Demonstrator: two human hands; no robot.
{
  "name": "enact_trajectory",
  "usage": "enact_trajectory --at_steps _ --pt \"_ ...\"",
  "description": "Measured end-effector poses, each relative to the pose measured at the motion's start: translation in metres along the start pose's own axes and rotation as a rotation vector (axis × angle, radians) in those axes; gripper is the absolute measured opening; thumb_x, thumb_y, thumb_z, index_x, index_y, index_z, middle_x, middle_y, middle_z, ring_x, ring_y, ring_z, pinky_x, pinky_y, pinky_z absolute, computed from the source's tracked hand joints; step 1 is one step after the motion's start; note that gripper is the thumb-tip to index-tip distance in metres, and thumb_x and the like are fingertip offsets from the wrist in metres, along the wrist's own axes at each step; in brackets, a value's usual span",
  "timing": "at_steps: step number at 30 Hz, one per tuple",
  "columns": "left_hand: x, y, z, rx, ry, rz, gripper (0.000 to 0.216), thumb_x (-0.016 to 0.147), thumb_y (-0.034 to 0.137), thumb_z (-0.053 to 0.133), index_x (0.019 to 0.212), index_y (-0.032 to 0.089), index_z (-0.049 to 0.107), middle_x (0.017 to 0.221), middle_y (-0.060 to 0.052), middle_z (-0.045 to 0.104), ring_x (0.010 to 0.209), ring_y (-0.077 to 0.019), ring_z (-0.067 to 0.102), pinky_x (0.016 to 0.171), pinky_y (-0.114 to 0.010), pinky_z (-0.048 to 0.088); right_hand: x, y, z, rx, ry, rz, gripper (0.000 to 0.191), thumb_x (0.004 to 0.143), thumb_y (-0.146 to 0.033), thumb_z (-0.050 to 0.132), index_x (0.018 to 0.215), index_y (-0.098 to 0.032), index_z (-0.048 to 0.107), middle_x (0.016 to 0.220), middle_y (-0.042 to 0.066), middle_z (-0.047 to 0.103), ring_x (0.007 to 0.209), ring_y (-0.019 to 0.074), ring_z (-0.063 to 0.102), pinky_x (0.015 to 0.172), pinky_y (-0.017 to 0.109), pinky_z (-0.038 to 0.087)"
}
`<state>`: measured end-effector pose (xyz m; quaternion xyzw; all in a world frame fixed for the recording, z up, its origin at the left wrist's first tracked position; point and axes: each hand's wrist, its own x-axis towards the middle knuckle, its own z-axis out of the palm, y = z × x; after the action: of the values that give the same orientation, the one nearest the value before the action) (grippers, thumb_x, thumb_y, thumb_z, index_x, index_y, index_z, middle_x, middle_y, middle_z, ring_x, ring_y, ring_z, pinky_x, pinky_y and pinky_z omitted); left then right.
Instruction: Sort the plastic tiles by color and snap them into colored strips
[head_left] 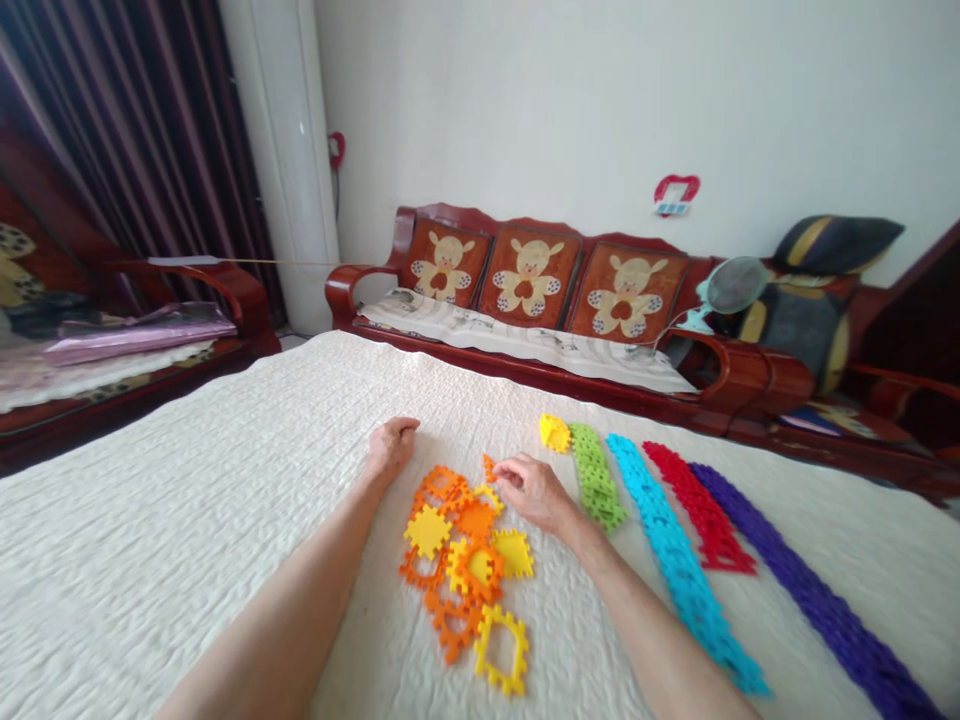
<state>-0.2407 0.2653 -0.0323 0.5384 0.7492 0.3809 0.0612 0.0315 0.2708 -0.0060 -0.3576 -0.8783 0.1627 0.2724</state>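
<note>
My right hand (531, 487) pinches a small orange interlocking plastic piece (489, 467) at the far side of a loose pile. That pile mixes orange pieces (475, 518) and yellow pieces (428, 531), some solid squares and some open frames with toothed edges. Resting on the cover to the pile's left, my left hand (394, 446) is closed with its fingers curled; whether anything is inside is hidden. A yellow open-framed piece (501, 650) lies nearest to me. Beyond my right hand sits a small stack of yellow pieces (555, 433).
Right of my right arm run rows of pieces: green (596, 475), light blue (679, 560), red (697, 505) and purple (810, 590). All lie on a white quilted cover (225, 480). A wooden sofa (525, 350) with bear cushions stands behind, with a small fan (736, 285) at right.
</note>
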Motion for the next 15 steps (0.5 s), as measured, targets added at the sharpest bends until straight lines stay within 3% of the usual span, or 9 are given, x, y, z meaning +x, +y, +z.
enact_trajectory --at_steps 6,10,15 --pt "-0.021 0.005 -0.012 0.101 -0.045 0.079 0.036 0.076 0.011 0.040 0.095 0.017 0.070 0.104 -0.005 0.070 0.099 -0.0162 0.062 0.093 -0.026 0.043 -0.028 -0.017 0.001 -0.086 -0.005 0.226 0.022 0.078 -0.029 0.051 0.072 -0.019 0.070 0.070 0.002 0.065 0.069 0.0129 0.058 0.065 0.021 0.039" --pt "-0.043 0.004 -0.013 0.164 -0.021 0.167 0.035 0.073 0.010 0.040 0.091 0.016 0.070 0.103 -0.007 0.069 0.099 -0.0179 0.061 0.092 -0.028 0.044 -0.025 -0.028 0.008 -0.155 0.006 0.428 0.024 0.073 -0.042 0.058 0.079 -0.023 0.071 0.082 0.003 0.068 0.076 0.0145 0.060 0.064 0.021 0.039" --pt "-0.049 0.003 -0.007 0.187 -0.004 0.250 0.034 0.076 0.017 0.038 0.086 0.017 0.070 0.098 -0.008 0.069 0.095 -0.0196 0.061 0.092 -0.032 0.044 -0.020 -0.035 0.014 -0.181 -0.004 0.533 0.022 0.072 -0.040 0.058 0.082 -0.027 0.072 0.088 0.001 0.069 0.082 0.0139 0.061 0.066 0.019 0.040"
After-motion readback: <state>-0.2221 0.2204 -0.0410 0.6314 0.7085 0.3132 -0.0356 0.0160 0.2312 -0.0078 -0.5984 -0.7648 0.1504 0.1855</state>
